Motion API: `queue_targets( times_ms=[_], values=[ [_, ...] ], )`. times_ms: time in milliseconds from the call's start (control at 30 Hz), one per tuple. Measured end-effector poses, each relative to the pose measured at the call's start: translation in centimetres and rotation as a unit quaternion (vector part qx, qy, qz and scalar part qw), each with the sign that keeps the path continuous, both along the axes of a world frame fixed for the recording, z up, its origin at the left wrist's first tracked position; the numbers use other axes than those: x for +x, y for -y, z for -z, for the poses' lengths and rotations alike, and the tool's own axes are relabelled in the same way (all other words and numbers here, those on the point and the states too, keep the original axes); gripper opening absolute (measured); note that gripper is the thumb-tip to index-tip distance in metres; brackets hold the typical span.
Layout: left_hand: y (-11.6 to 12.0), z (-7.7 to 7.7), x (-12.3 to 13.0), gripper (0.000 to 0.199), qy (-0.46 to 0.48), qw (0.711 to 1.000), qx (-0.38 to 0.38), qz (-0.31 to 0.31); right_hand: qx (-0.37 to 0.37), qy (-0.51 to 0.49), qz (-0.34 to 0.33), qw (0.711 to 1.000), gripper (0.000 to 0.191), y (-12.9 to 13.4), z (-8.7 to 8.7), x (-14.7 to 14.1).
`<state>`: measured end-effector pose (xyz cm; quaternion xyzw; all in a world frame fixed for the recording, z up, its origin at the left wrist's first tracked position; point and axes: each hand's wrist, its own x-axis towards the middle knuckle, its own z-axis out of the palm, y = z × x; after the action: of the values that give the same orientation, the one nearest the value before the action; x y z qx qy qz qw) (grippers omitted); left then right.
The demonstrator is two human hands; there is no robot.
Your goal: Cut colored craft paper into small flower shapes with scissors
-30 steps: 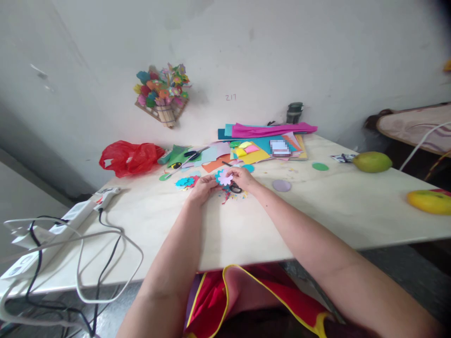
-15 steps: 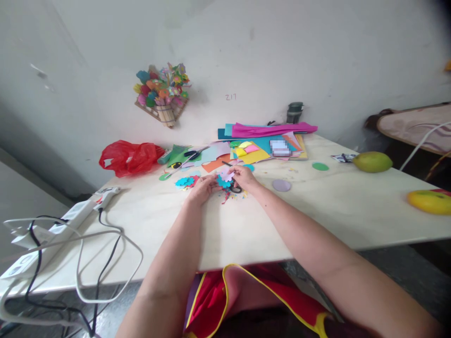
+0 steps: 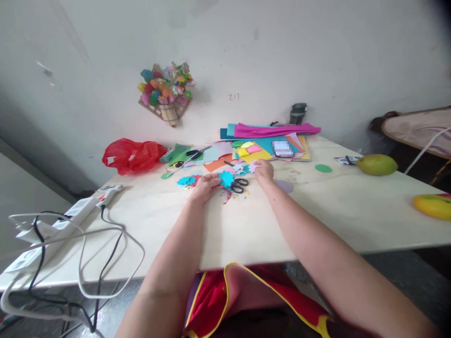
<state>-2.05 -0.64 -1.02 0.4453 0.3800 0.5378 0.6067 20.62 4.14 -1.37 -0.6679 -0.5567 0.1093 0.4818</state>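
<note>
My left hand [image 3: 206, 187] pinches the edge of a blue paper flower [image 3: 226, 179]. Just right of that flower lie black-handled scissors [image 3: 239, 185] on the table. My right hand [image 3: 263, 171] is closed on a light pink paper flower [image 3: 252, 167], low over the table beside more small blue and pale cutouts. A pile of blue and red paper flowers [image 3: 186, 180] rests left of my left hand. Small paper scraps [image 3: 230, 195] are scattered below the scissors. A pale purple paper disc [image 3: 284, 187] is partly covered by my right wrist.
Coloured paper sheets [image 3: 260, 150] and a second pair of scissors [image 3: 197, 152] lie at the back. A red plastic bag [image 3: 134, 156] and a power strip [image 3: 52, 234] with cables are at the left. Mangoes [image 3: 377, 165] and a green disc [image 3: 323, 168] are at the right.
My right hand has moved away to the right with the pink flower, apart from the blue flower in my left hand. The scissors' handles now show fully. The view has shifted slightly.
</note>
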Motion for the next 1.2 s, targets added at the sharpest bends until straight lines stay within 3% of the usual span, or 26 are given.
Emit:
queue_targets(
  times_ms=[133,300,400,500,600,900,1100,1200],
  values=[
    [-0.1,0.1,-0.1,0.032,0.003,1.000,0.001,-0.028,0.016,0.083,0.073,0.994,0.032,0.3,0.5,0.4],
    [-0.3,0.2,-0.1,0.039,0.011,0.998,0.018,-0.064,0.106,0.207,0.004,0.973,0.026,1.1,0.5,-1.4],
    [-0.3,0.0,0.0,0.038,0.026,0.995,0.028,-0.092,0.152,0.336,-0.101,0.924,0.028,1.1,0.0,-2.8],
    [-0.3,-0.1,0.0,0.036,0.039,0.993,0.029,-0.111,0.190,0.453,-0.220,0.843,0.027,0.5,-0.6,-4.0],
    [-0.3,0.0,0.0,0.036,0.047,0.991,0.026,-0.125,0.223,0.495,-0.275,0.793,0.032,-0.1,-0.7,-4.5],
    [-0.5,0.0,0.0,0.034,0.044,0.986,0.021,-0.162,0.219,0.449,-0.189,0.845,0.032,0.6,-0.5,-2.9],
    [-0.6,0.0,-0.2,0.032,0.039,0.985,0.028,-0.166,0.092,0.429,-0.190,0.878,0.034,1.7,-1.5,-2.3],
    [-0.7,0.1,-0.2,0.029,0.052,0.984,0.030,-0.166,0.056,0.428,-0.215,0.876,0.034,2.2,-2.3,-2.5]
  ],
)
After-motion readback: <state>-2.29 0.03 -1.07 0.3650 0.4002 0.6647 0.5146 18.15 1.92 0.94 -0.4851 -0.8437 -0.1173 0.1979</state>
